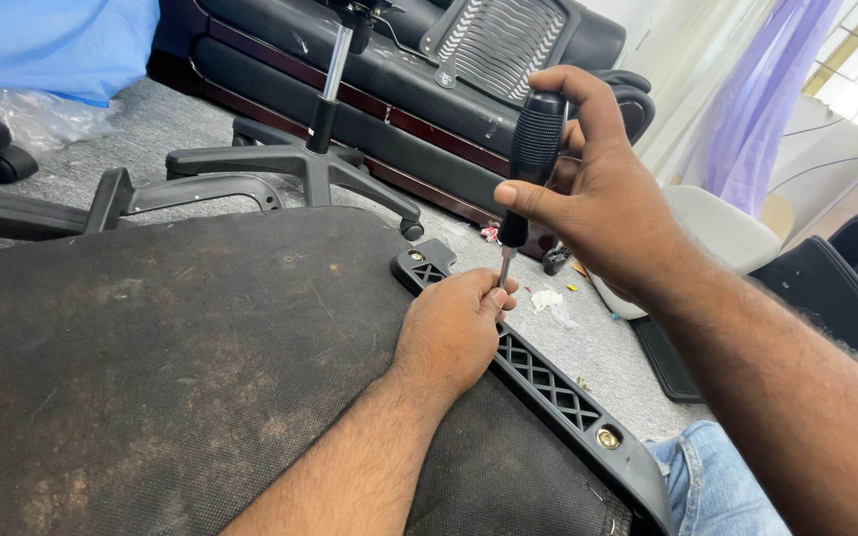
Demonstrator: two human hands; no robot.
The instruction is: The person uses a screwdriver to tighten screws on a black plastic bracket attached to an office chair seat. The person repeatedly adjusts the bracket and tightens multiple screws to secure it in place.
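Seat underside (151, 377) edge bracket (548, 382): both hands crowd screwdriver (531, 159).

Black screwdriver handle (535, 139), black lattice-patterned plastic bracket (548, 382) with a brass-coloured bolt (608, 438) — dark, brown-stained seat underside (171, 357).

— What's the screwdriver (531, 159) in the right hand (598, 194) like?
— Matt black ribbed plastic grip, bare metal shaft.
— Under the left hand (454, 328)?
— Coarse, dusty black cloth underside (171, 377); beside it a matt plastic bracket (548, 382) with a shiny metal bolt (608, 438).

Furniture repair workshop, detached chair base (295, 159), loose seat back (494, 45), littered concrete floor (588, 347)
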